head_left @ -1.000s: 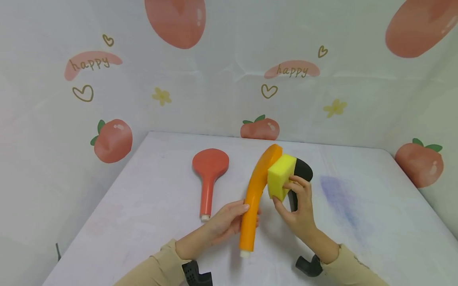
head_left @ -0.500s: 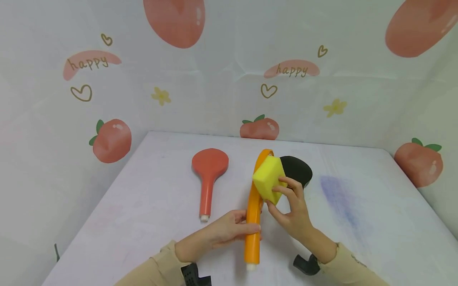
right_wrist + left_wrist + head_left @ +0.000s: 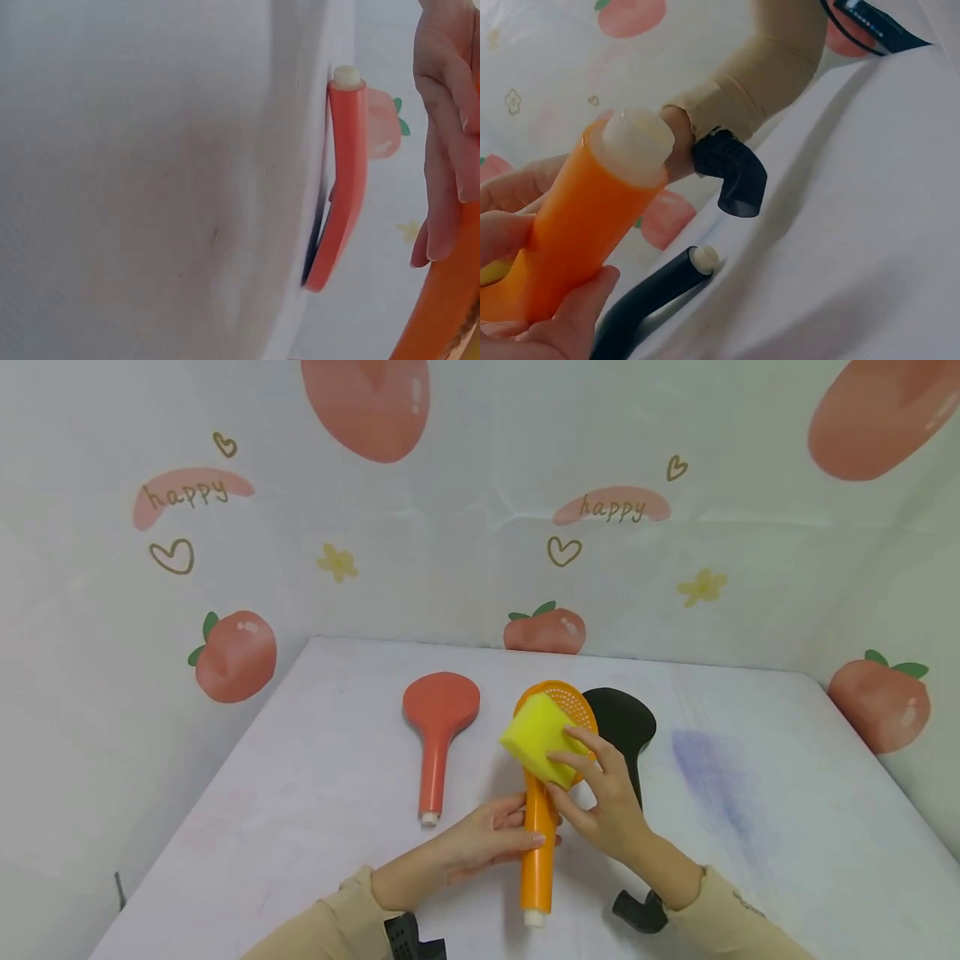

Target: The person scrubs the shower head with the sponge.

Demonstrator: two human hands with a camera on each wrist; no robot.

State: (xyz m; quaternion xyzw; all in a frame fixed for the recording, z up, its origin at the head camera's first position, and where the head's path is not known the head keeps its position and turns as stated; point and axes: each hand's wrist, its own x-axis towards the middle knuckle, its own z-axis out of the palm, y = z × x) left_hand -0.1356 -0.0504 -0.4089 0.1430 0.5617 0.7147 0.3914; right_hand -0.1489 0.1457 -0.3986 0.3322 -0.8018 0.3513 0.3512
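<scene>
As the left hand (image 3: 491, 839) rolls the orange shower head (image 3: 538, 797) round, its holed face (image 3: 574, 702) swings into sight; a second ago we have it edge-on! Across comes the yellow sponge (image 3: 543, 733) too, from the right of the orange shower head to right in front of it, and by my reading that pairs sponge with holed face rather than with the rim. Left hand wraps the handle, thumb over the front; right hand (image 3: 611, 802) pinches the sponge between thumb and fingers. And the orange shower head? Held above the worktop (image 3: 322, 793), a red shower head (image 3: 441, 702) lying to its left, a black shower head (image 3: 621, 717) to its right. Now the tricky bits: the sponge hides much of the holed face, so pressing or merely hovering, I cannot tell. Right hand blocks the black handle (image 3: 660, 287), though the left wrist view catches its pale end (image 3: 703, 259). Both wrist views give only a sliver of yellow, cut off at the edge.
</scene>
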